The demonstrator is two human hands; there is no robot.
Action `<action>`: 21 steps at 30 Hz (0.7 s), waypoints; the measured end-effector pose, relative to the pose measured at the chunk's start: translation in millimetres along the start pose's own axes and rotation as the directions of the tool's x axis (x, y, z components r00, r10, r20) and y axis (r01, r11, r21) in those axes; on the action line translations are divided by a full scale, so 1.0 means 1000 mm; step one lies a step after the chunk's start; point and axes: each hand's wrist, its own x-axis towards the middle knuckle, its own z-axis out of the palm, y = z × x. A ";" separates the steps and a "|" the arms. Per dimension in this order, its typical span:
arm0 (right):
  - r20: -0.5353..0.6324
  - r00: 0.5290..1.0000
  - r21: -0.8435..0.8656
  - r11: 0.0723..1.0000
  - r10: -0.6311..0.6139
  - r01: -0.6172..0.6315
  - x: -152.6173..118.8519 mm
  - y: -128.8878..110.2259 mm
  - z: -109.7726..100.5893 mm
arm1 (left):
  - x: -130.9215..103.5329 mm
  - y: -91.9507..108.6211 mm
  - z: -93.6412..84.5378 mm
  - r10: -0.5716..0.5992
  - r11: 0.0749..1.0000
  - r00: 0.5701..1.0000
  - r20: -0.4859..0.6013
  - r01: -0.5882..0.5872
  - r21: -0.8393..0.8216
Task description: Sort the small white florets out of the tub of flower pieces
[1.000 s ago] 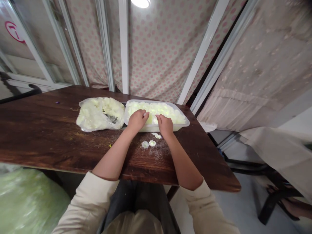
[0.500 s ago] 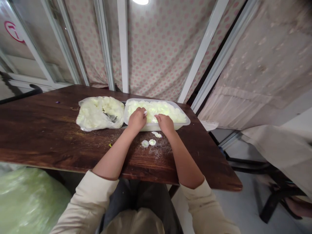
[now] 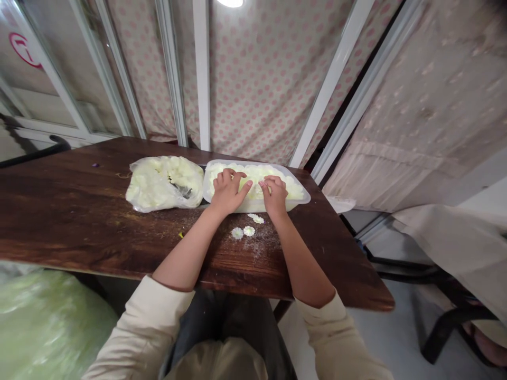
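Note:
A rectangular translucent plastic tub (image 3: 299, 201) is filled with pale yellow-white, petal-like pieces (image 3: 257, 171). Over its left front part my left hand (image 3: 228, 192) is open, thumb and fingers spread, with nothing seen between them. My right hand (image 3: 275, 196) hovers over the tub's front right part, thumb and fingertips drawn together; whether a small piece is between them I cannot make out. In front of the tub, a few small pale scalloped discs (image 3: 249, 231) lie on the dark wooden table (image 3: 99, 232), amid white specks.
Left of the tub sits a clear plastic bag (image 3: 158, 184) of similar pale pieces. A yellow scrap (image 3: 181, 235) lies on the tabletop. A large greenish plastic sack (image 3: 51, 327) stands at the lower left. Behind the table hangs a dotted curtain (image 3: 261, 79) with white frames.
My left hand has opened from a pinch, and the small white piece at its fingertips no longer shows there. My right hand has shifted slightly right, its fingers now more raised.

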 end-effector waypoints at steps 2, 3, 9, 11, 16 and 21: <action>0.007 1.000 0.005 1.000 -0.019 0.019 -0.001 -0.002 0.000 | 0.001 0.001 0.000 0.026 0.999 1.000 0.015 -0.025 -0.045; 0.011 0.999 0.005 0.999 -0.033 0.033 -0.001 -0.003 -0.001 | 0.001 0.002 0.001 0.044 0.996 0.999 0.026 -0.042 -0.074; 0.000 0.999 0.047 0.998 -0.049 0.049 -0.002 -0.006 -0.004 | 0.003 0.005 0.010 0.110 0.952 0.994 0.019 -0.100 -0.290; -0.010 0.999 0.058 0.997 -0.042 0.042 -0.002 -0.006 -0.004 | 0.005 0.004 0.012 0.106 0.911 0.994 0.008 -0.093 -0.403; 0.044 0.994 0.036 0.995 -0.100 0.098 -0.003 -0.004 -0.003 | 0.007 0.003 0.012 0.104 0.841 0.994 -0.036 -0.107 -0.531; 0.034 0.995 0.051 0.994 -0.097 0.096 -0.001 0.001 0.000 | 0.007 0.002 0.011 0.049 0.834 0.998 -0.037 -0.061 -0.549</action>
